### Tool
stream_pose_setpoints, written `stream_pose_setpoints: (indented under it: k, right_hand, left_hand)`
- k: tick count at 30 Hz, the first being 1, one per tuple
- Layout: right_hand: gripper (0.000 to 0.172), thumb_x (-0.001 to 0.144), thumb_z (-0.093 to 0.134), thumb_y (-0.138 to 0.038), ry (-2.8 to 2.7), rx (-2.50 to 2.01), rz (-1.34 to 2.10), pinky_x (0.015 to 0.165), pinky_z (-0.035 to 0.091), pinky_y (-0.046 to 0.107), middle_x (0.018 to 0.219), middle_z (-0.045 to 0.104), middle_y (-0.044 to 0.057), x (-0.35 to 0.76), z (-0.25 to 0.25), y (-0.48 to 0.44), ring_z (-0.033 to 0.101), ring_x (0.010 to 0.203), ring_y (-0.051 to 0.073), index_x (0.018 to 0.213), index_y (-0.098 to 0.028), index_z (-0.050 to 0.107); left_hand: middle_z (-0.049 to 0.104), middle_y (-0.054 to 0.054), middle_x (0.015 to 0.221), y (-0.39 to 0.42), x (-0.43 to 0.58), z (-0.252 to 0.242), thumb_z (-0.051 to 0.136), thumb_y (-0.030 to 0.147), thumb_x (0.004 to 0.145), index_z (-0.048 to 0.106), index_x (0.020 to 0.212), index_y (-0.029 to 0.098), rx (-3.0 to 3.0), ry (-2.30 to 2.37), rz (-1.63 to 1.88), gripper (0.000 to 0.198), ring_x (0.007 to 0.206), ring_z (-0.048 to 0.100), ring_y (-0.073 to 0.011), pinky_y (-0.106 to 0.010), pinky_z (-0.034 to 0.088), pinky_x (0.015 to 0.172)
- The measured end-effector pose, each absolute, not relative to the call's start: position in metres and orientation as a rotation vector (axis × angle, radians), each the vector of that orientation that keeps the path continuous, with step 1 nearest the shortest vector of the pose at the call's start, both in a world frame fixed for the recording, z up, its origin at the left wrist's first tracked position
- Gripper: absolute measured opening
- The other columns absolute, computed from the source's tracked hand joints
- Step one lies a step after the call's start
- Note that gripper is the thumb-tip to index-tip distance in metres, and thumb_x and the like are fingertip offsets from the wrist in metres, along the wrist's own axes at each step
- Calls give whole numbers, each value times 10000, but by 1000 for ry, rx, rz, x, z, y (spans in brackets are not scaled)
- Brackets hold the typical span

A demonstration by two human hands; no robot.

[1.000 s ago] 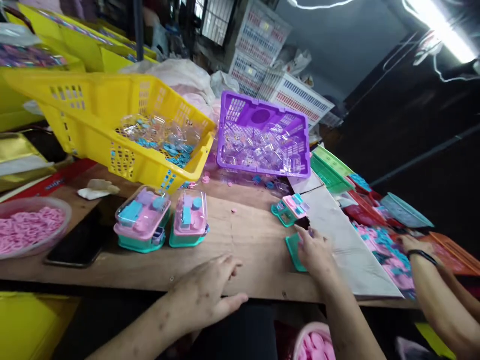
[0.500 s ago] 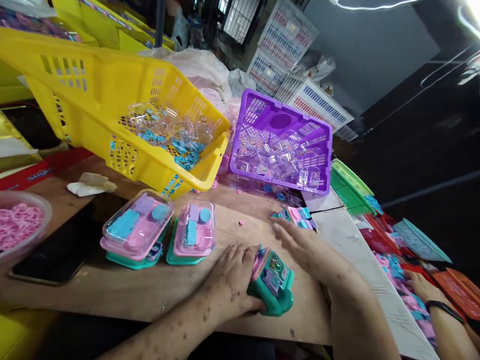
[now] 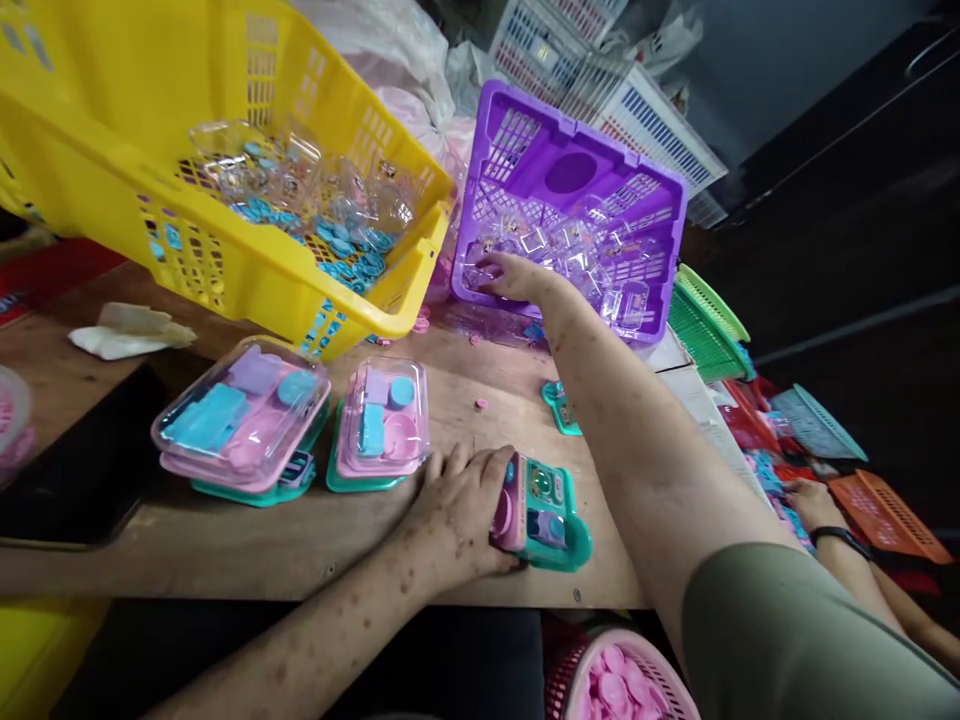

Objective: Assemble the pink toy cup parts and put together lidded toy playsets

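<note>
My left hand (image 3: pixel 469 510) is wrapped round a teal and pink toy play case (image 3: pixel 553 515) that lies on the wooden tabletop. Small printed and purple parts show on its teal face, while the palm hides its left side. Inside the purple basket (image 3: pixel 571 172), my right hand (image 3: pixel 514 277) reaches down at the near left, fingers apart, over clear plastic covers (image 3: pixel 581 262). Whether the fingertips touch a cover I cannot make out. Left of my left hand stand two similar toy cases, a small one (image 3: pixel 386 425) and a larger one (image 3: pixel 244 420), both under clear lids.
A yellow basket (image 3: pixel 292 265) with clear covers and blue pieces stands at the back left. Under my right forearm lies a teal part (image 3: pixel 559 408). A dark phone (image 3: pixel 82 465) is at left, a pink basket (image 3: pixel 559 675) below the table edge. Another person's hand (image 3: pixel 814 505) works at right.
My right hand has moved from above the tabletop up and forward into the purple basket. The toy case under my left hand has turned flatter. The view has tilted down.
</note>
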State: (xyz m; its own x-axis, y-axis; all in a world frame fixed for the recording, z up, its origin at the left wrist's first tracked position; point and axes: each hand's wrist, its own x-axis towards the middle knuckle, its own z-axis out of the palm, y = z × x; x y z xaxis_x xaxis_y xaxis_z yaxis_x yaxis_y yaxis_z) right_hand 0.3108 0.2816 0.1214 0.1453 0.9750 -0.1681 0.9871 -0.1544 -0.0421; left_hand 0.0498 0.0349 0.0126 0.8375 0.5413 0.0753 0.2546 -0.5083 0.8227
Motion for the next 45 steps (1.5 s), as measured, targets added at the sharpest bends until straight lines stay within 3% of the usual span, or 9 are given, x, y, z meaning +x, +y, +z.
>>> stream_pose_setpoints:
  k: [4, 8, 13, 18, 23, 29, 34, 38, 45]
  right_hand:
    - [505, 1013, 850, -331, 1938, 2372, -271, 1132, 601, 459, 1466, 760, 157, 317, 122, 279, 761, 1239, 307, 1486, -189, 743]
    - [502, 940, 927, -318, 1921, 2417, -269, 1160, 589, 495, 1421, 778, 173, 318, 129, 273, 749, 1262, 340, 1388, -153, 773]
    - [397, 952, 906, -342, 2034, 2431, -222, 1206, 570, 552, 1383, 783, 170, 319, 143, 252, 732, 1300, 358, 1275, -164, 757]
    - [458, 900, 924, -479, 2361, 2477, -437, 1182, 616, 553, 1604, 652, 157, 330, 170, 201, 722, 1366, 356, 1175, -241, 645]
    - [604, 872, 913, -681, 2709, 2356, -749, 1306, 523, 512, 1724, 528, 116, 331, 173, 106, 383, 1720, 346, 1167, -317, 533]
    - [719, 937, 892, -565, 2472, 2338, -715, 1299, 506, 602, 1564, 615, 131, 328, 112, -4, 613, 1503, 356, 1508, -324, 527]
    - [952, 833, 949, -366, 2165, 2342, -738, 1335, 458, 611, 1608, 499, 155, 334, 69, -33, 524, 1577, 384, 1656, -312, 475]
    - [769, 913, 879, -399, 2326, 2309, -656, 1366, 417, 647, 1608, 527, 144, 328, 70, -30, 480, 1616, 390, 1603, -336, 544]
    - [715, 1014, 755, -562, 2228, 2710, -683, 786, 757, 479, 1691, 474, 138, 301, 144, -50, 788, 889, 234, 1670, -439, 501]
  left_hand:
    - [583, -203, 1665, 34, 47, 9, 1004, 327, 706, 383, 1645, 193, 2095, 517, 668, 1134, 1610, 463, -481, -795, 222, 1375]
    - [433, -229, 1762, 32, 46, -1, 942, 224, 749, 267, 1698, 221, 1960, 328, 924, 1165, 1691, 407, -394, -624, 402, 1382]
    - [190, -203, 1893, 32, 44, 1, 930, 219, 758, 341, 1763, 242, 1983, 348, 851, 1165, 1725, 346, -429, -599, 417, 1388]
    - [299, -195, 1853, 34, 39, 10, 1014, 307, 674, 440, 1742, 292, 2108, 337, 798, 1213, 1634, 467, -469, -651, 498, 1297]
    - [594, -168, 1624, 31, 36, 13, 1061, 438, 624, 305, 1737, 325, 2140, 467, 879, 1350, 1435, 603, -471, -712, 536, 1171]
    - [550, -190, 1645, 29, 38, 5, 1093, 369, 626, 129, 1735, 304, 2154, 459, 889, 1470, 1516, 527, -476, -704, 490, 1249]
    - [396, -224, 1775, 31, 45, -8, 1069, 227, 648, -86, 1782, 348, 2068, 330, 808, 1623, 1637, 464, -456, -677, 454, 1325]
    - [453, -227, 1737, 30, 45, -9, 1075, 280, 666, -62, 1787, 323, 1962, 383, 744, 1597, 1615, 507, -448, -655, 492, 1301]
    - [620, -221, 1555, 34, 40, -2, 1056, 367, 675, 252, 1694, 233, 1988, 486, 652, 1305, 1481, 625, -455, -652, 535, 1235]
